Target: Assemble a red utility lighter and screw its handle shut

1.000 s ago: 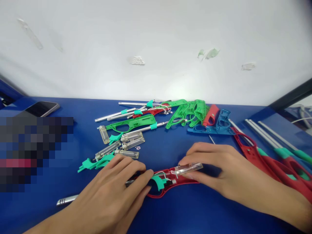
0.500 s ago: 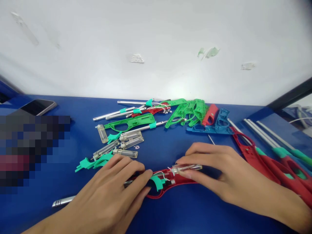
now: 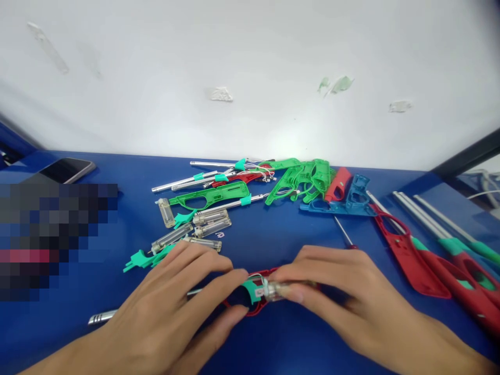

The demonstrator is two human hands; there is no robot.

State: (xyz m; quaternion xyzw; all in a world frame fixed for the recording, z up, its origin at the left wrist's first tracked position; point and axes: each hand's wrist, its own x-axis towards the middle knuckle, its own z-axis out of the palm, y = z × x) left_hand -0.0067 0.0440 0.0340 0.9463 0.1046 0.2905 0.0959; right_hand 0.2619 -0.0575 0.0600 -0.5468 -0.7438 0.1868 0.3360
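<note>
A red lighter shell (image 3: 255,313) lies in front of me with a teal trigger piece (image 3: 252,291) and thin white wires inside. My left hand (image 3: 172,297) grips the shell's left part between thumb and fingers, and a metal tube (image 3: 102,316) sticks out to the left beneath that hand. Between the thumb and fingers of my right hand (image 3: 339,291) is a clear fuel tank (image 3: 275,290), held over the shell's middle. A small pinkish clip (image 3: 259,292) shows at the tank's left end, by the teal piece. The right hand covers the shell's right part.
Behind the hands lie clear tanks (image 3: 172,238), teal pieces (image 3: 142,259), metal tubes and green shells (image 3: 213,196). A blue shell (image 3: 357,195), a screwdriver (image 3: 344,230) and red-handled lighters (image 3: 449,271) are at the right. A phone (image 3: 68,169) rests at the far left.
My right hand has moved left and slightly down with the tank, which now sits nearer the teal piece. More of the screwdriver shows behind that hand.
</note>
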